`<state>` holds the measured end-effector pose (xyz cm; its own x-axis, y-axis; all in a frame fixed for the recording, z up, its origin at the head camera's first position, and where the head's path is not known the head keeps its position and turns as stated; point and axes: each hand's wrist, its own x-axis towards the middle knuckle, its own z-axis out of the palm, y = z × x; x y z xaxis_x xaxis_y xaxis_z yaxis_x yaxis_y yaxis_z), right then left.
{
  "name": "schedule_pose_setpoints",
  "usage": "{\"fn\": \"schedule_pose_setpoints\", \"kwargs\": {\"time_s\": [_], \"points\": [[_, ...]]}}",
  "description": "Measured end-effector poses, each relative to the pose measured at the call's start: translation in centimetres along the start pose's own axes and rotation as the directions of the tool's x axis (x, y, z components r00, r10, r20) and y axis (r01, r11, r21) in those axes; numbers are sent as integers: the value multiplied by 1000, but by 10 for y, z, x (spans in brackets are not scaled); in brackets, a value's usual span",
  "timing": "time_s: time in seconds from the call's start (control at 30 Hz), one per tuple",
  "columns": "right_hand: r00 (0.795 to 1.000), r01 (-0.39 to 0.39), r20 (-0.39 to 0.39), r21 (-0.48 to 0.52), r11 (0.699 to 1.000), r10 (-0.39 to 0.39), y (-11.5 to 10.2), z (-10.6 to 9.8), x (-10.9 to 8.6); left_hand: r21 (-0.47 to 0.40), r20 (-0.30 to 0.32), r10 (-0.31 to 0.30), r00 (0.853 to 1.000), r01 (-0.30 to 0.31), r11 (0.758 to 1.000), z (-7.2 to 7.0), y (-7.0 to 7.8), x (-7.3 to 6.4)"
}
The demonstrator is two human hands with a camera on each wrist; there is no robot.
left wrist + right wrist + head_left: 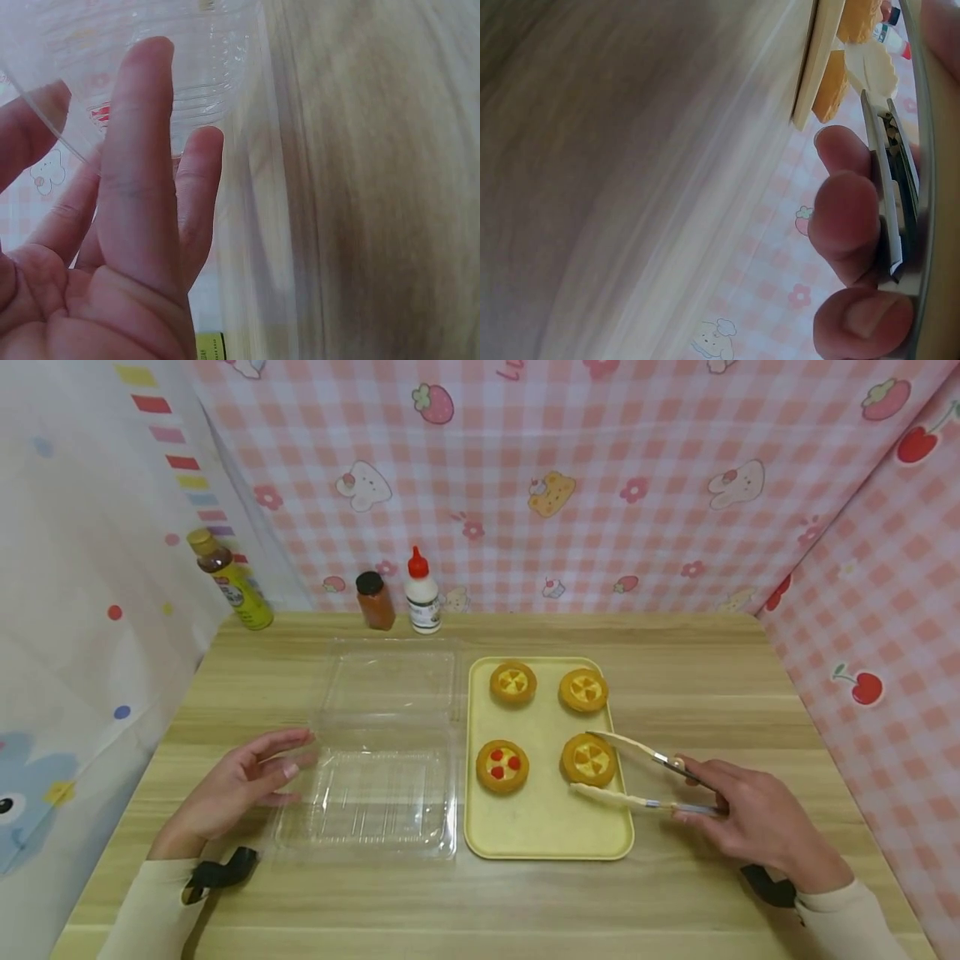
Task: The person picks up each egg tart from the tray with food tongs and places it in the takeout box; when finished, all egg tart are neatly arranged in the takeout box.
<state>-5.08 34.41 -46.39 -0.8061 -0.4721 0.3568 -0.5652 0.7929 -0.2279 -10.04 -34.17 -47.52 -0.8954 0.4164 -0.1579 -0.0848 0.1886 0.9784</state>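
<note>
My right hand (757,810) holds a pair of tongs (626,799) with metal arms and cream, scalloped tips. The tips stand apart, one on the far side and one on the near side of the front-right egg tart (588,761); whether they touch it I cannot tell. That tart sits on a pale yellow tray (536,827). In the right wrist view, fingers (845,217) curl round the tongs (889,187). At the left edge of a clear plastic clamshell box (367,797), lid opened back, my left hand (232,785) has its fingers loosely spread; contact is unclear.
Also on the tray are a tart with red pieces (502,767) and two yellow-topped tarts (513,682) (583,691). Along the back stand a yellow-green bottle (240,593), a black-capped jar (376,603) and a red-tipped white bottle (423,597). Patterned cloth (480,485) hangs behind.
</note>
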Motion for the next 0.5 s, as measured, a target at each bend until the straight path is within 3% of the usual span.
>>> {"fn": "schedule_pose_setpoints", "kwargs": {"time_s": [0.5], "points": [[999, 28, -24, -20, 999, -29, -4, -1, 14, -13, 6, 5, 1000, -5, 1000, 0, 1, -4]]}}
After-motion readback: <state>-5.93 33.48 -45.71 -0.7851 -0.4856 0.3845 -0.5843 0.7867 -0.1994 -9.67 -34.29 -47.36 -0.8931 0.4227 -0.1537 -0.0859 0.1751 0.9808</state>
